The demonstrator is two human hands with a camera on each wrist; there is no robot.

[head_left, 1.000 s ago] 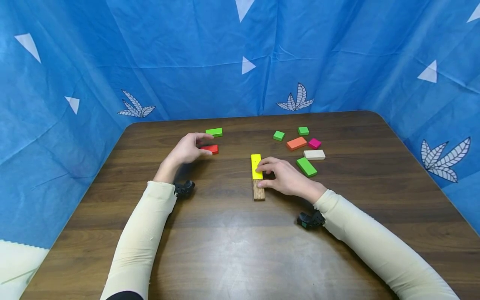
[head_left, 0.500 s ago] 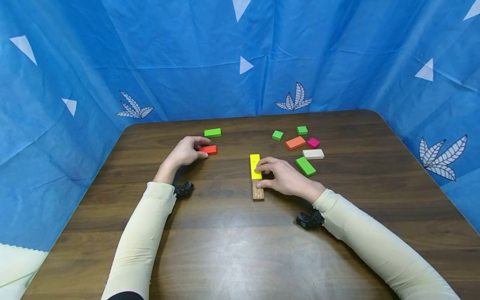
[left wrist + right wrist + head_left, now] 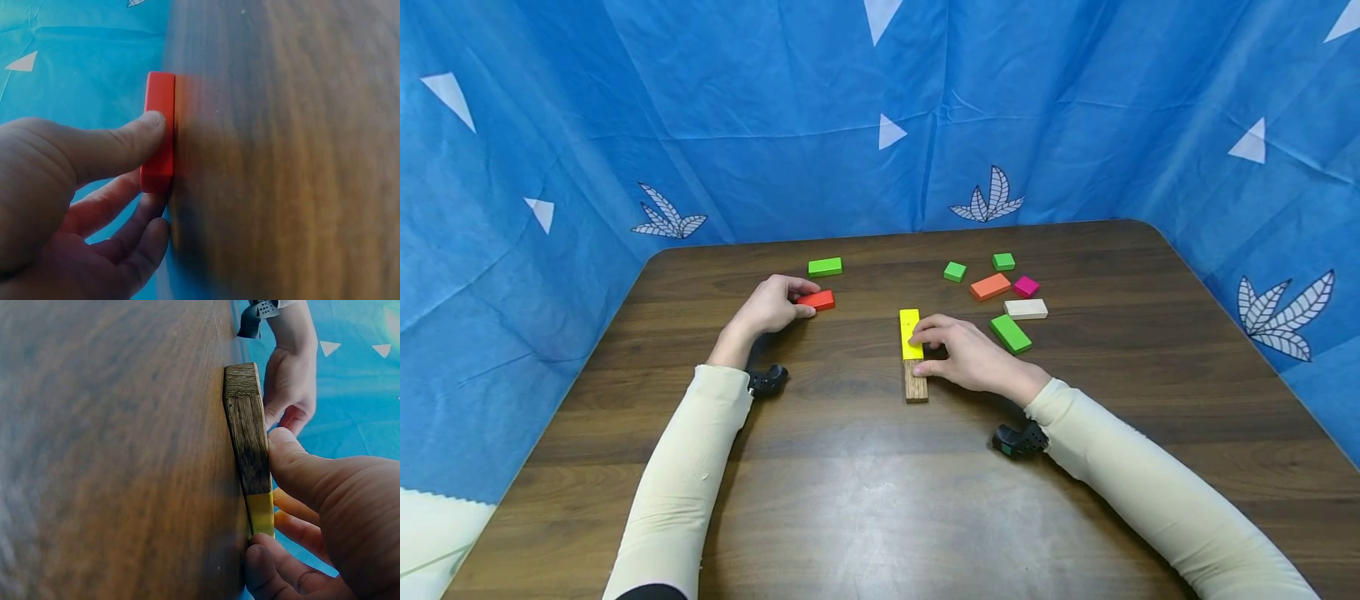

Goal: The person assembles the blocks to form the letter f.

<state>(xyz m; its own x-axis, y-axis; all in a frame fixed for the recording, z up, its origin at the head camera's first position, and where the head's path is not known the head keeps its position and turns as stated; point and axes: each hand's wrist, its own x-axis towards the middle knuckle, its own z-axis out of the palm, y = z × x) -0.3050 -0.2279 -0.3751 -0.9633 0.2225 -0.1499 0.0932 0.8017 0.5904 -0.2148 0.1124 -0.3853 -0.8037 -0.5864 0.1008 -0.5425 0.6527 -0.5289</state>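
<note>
My left hand (image 3: 771, 304) pinches a red block (image 3: 822, 300) lying at the left of the table. In the left wrist view the thumb lies along one side of the red block (image 3: 160, 94), with the fingers behind it. Near the middle, a yellow block (image 3: 910, 321) and a brown wood-grain block (image 3: 916, 388) lie end to end in a line. My right hand (image 3: 966, 354) rests on this pair with relaxed, bent fingers. Its thumb touches the brown block (image 3: 245, 437), while its fingertips touch the yellow block (image 3: 260, 512).
Beyond the left hand lies a light green block (image 3: 825, 267). At the back right are two small green blocks, one at the left (image 3: 955, 272), an orange block (image 3: 990, 287), a magenta block (image 3: 1026, 287), a white block (image 3: 1026, 309) and a green block (image 3: 1011, 333). Blue cloth (image 3: 820, 108) surrounds the table.
My left fingers have closed in on the red block, which has turned slightly. The right hand stays in place on the yellow and brown blocks.
</note>
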